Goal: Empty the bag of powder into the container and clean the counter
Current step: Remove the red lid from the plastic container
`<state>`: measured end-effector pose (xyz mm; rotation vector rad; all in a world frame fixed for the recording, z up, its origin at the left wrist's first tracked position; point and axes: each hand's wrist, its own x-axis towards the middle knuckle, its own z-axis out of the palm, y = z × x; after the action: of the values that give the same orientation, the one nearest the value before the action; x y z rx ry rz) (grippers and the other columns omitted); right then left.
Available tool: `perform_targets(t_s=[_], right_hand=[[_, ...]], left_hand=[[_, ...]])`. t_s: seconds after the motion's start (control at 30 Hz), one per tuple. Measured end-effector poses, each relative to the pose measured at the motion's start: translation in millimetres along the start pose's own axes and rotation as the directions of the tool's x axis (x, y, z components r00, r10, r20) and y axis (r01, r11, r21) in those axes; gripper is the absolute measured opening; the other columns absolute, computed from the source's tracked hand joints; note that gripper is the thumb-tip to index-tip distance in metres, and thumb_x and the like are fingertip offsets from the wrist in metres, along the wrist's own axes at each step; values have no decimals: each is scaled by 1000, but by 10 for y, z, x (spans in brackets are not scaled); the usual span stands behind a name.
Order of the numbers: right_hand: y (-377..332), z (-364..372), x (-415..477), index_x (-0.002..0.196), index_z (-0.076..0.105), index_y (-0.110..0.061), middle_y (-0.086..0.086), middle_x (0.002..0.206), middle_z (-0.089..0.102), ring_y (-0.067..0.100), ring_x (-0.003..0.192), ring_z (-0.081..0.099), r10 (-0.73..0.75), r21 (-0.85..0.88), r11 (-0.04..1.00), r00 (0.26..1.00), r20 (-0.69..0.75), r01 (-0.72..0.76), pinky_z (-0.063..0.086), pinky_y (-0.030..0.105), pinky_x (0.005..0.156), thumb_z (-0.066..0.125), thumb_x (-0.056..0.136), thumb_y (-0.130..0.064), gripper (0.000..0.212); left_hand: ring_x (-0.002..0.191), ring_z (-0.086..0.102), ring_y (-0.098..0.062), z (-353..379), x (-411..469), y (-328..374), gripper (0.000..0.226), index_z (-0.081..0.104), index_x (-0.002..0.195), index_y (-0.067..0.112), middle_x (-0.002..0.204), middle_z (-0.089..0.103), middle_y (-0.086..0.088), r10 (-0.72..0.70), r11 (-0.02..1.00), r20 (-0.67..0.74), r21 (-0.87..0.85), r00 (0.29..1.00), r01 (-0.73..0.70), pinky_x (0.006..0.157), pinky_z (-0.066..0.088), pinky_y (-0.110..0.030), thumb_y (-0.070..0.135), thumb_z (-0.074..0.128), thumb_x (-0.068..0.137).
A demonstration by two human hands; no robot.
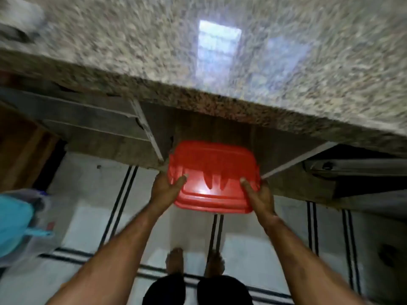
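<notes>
We look down past a speckled stone counter (286, 69) at our own arms and bare feet on a pale tiled floor (92, 208). The picture is blurred. At far left sits a blue bundle (13, 221) in clear plastic; we cannot tell what it is.

Our left hand (164, 188) grips the left edge of a red lidded container (212, 177), thumb laid on the lid, the other fingers hidden beneath. The container is held in the air below the counter's front edge, in front of the open shelves (105, 128) underneath. Our right hand (258, 195) clamps the right edge the same way, thumb on top. Both forearms reach forward and slightly inward, elbows low, wrists fairly straight.

It seems we are carrying the container between shelf and counter. To do it well, we should keep it level, hold both sides evenly, and clear the stone lip before going up. No bag of powder is in view.
</notes>
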<state>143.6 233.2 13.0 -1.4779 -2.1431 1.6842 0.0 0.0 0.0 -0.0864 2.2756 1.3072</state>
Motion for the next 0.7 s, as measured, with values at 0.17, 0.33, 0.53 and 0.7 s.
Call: perform_targets(t_s=[0.17, 0.33, 0.53, 0.7], right_hand=[[-711, -620, -1200, 128, 52, -38, -9, 115, 68, 17, 102, 72, -41, 27, 999, 999, -13, 41, 61, 44, 91, 73, 82, -65, 57], [-1410, -1048, -2071, 124, 56, -25, 1, 121, 65, 13, 101, 67, -121, -7, 993, 983, -135, 121, 56, 22, 70, 69, 83, -67, 60], [-2179, -1439, -2619, 120, 62, -15, 4, 113, 69, 18, 94, 64, -256, -55, 967, 935, -245, 250, 39, 11, 62, 69, 89, -54, 50], [-2885, -1731, -2688, 121, 63, -13, 2, 106, 69, 1, 81, 61, -363, 7, 924, 884, -296, 383, 43, 2, 53, 69, 90, -52, 50]], left_hand=[[89, 67, -17, -612, -1060, 769, 39, 63, 109, 17, 100, 69, -1, 68, 997, -52, 36, 996, -67, 72, 47, -25, 46, 75, 84], [81, 58, 2, -1211, -1900, 1555, 59, 57, 112, 15, 100, 65, 3, 138, 990, -145, 28, 980, -135, 60, 40, -18, 58, 75, 76], [81, 65, -2, -1732, -2340, 2298, 73, 57, 111, 13, 100, 67, 5, 255, 948, -182, -147, 950, -283, 55, 43, -8, 64, 73, 62], [90, 72, -21, -1977, -2246, 3043, 74, 57, 112, 17, 105, 71, -2, 362, 888, -191, -226, 913, -400, 75, 59, -39, 67, 73, 60]])
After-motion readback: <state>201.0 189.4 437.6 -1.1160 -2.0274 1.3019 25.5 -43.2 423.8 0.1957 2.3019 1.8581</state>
